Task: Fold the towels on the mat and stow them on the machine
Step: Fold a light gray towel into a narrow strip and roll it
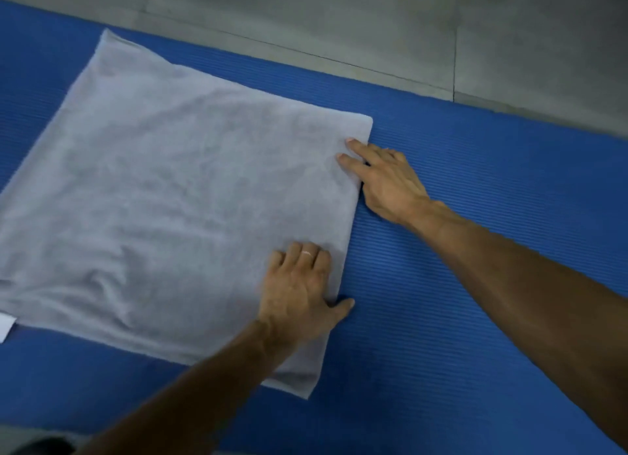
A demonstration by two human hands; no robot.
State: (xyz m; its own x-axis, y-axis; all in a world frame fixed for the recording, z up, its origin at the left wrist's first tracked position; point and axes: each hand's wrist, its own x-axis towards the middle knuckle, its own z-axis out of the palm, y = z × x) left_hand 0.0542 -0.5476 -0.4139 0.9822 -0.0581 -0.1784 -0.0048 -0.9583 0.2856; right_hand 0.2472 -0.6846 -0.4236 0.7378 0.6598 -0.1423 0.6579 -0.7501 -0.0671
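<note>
So, towel (176, 216) lies flat on the mat (475, 250), near its far edge. My left hand (299, 295) and right hand (387, 182) press its right edge, fingers flat, grip apart, clamping nothing, probably to pin and smooth the fold. Machine not visible.

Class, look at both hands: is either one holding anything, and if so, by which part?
Nothing is gripped. The left hand rests on the grey towel near its right edge, fingers curled; the right hand lays straight fingertips on that edge, farther up.
</note>
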